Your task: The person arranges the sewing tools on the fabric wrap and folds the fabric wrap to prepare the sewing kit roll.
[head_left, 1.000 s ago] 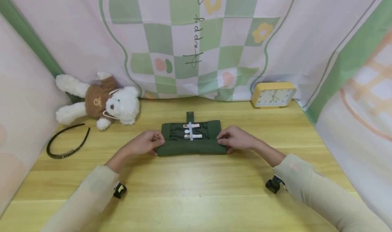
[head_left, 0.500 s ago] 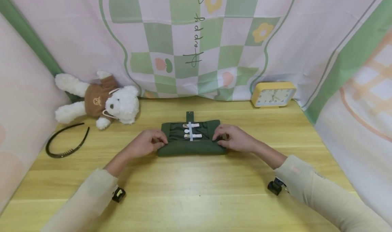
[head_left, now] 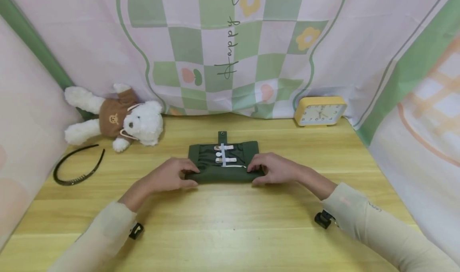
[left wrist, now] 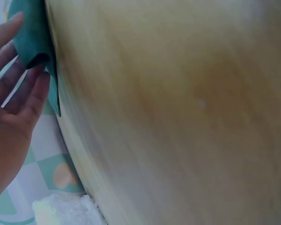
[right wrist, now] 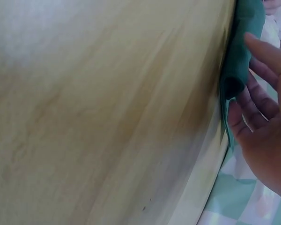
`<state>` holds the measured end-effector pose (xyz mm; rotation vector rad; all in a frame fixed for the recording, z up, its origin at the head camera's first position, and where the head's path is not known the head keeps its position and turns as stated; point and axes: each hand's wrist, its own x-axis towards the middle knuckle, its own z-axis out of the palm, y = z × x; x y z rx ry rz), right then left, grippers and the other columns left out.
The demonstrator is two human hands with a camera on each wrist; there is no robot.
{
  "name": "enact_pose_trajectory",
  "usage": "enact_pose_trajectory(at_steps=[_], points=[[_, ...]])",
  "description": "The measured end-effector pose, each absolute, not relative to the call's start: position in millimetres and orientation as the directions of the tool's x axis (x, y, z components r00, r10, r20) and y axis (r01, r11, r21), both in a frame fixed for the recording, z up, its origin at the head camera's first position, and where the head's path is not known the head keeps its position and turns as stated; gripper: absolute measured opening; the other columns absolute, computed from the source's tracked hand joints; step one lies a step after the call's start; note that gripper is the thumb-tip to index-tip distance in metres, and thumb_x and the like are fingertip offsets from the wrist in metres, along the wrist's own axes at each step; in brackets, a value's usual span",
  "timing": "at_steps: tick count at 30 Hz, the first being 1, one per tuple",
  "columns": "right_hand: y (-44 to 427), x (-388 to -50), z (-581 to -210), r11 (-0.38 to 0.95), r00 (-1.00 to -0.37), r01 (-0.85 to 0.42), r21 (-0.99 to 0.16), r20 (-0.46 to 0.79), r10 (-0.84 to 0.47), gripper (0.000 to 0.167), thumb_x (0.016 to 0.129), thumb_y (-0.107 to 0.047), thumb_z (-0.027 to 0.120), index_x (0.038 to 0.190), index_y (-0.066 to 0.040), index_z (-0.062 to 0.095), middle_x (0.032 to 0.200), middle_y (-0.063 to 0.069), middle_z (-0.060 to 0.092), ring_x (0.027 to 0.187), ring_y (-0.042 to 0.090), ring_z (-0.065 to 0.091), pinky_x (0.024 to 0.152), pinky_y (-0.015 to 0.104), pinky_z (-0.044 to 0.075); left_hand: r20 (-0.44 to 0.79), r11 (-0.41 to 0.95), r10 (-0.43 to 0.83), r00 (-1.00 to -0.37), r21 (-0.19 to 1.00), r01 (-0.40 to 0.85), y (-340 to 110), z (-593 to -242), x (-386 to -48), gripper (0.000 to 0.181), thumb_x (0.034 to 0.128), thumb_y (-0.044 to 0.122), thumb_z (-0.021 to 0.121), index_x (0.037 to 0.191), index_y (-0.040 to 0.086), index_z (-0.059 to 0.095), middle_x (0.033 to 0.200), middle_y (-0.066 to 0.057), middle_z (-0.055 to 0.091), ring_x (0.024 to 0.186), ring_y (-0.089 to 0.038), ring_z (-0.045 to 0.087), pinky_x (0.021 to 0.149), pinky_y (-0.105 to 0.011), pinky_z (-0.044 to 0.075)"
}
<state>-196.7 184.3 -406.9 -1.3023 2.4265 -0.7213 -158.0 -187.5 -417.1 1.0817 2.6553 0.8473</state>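
Observation:
A dark green fabric roll-up pouch lies on the table, its near edge rolled into a thick tube. On its flat part are two pale patterned clips under a white strap. A snap tab sticks out at the far side. My left hand is at the tube's left end, thumb in front and fingers behind, loosely spread. At the right end my right hand lies likewise, thumb apart from the fingers. Both wrist views show relaxed fingers around the tube's open ends, not squeezing it.
A white plush dog in a brown top lies at the back left. In front of it is a black headband. A yellow alarm clock stands at the back right, near the patterned curtain behind the wooden table.
Both hands have loosened their pinch on the pouch's sides. Thumbs now sit lower, by the tube's near edge, and the fingers have spread. A thin white strip shows along the roll.

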Motion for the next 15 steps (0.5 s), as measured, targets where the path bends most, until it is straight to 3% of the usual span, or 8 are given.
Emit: enact_pose_trajectory(at_steps=[5,15], points=[[181.0,-192.8,-405.1,0.517,-0.567,-0.707,-0.482,-0.050,-0.822,0.036,0.087,-0.026,0.083,0.117,-0.011,0.071,0.111,-0.001,0.065,0.099,0.014,0.060,0.087,0.037,0.053,0.025,0.621,0.677,-0.736,0.518,0.588,-184.7,-415.5,-155.5,0.036,0.0885,0.023,0.082,0.119,0.006,0.073,0.114,-0.006,0.071,0.104,-0.021,0.066,0.092,-0.042,0.053],[179.6,-190.2,-401.9,0.532,-0.557,-0.756,-0.382,-0.053,-0.829,0.032,0.090,-0.019,0.079,0.118,-0.008,0.071,0.113,0.002,0.066,0.103,0.018,0.063,0.091,0.039,0.054,-0.022,0.665,0.676,-0.737,0.449,0.597,-181.2,-413.8,-153.2,0.039,0.0916,0.017,0.078,0.127,0.004,0.069,0.123,-0.011,0.069,0.113,-0.026,0.064,0.097,-0.045,0.051]])
